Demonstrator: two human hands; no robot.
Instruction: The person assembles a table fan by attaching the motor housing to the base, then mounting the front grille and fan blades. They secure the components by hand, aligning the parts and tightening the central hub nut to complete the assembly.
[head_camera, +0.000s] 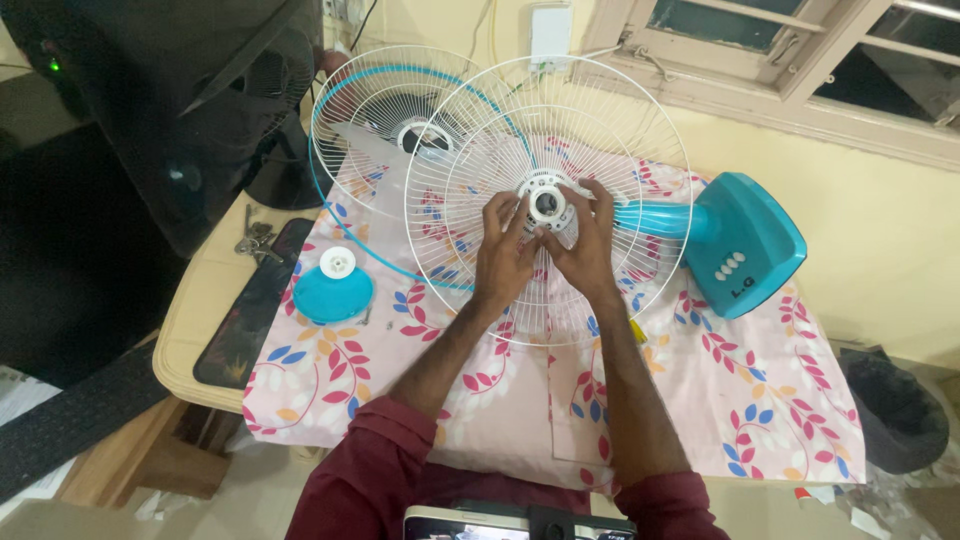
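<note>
Both hands grip the white hub (547, 203) at the middle of the rear fan guard (640, 150), left hand (503, 252) on its left side, right hand (585, 245) on its right, fingers curled around it so the wire guard stays steady against the teal fan body (745, 245). The 2nd guard (350, 120) lies behind the left hand; a teal cap (333, 288) rests left of it on the cloth-covered table (760, 400).

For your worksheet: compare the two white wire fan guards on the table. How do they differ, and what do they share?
The near guard has an all-white rim; the far guard has a blue rim band. The left hand and right hand grip the near guard's hub; nothing touches the far guard, which it partly overlaps. Both are round, white and wire-spoked.
</note>
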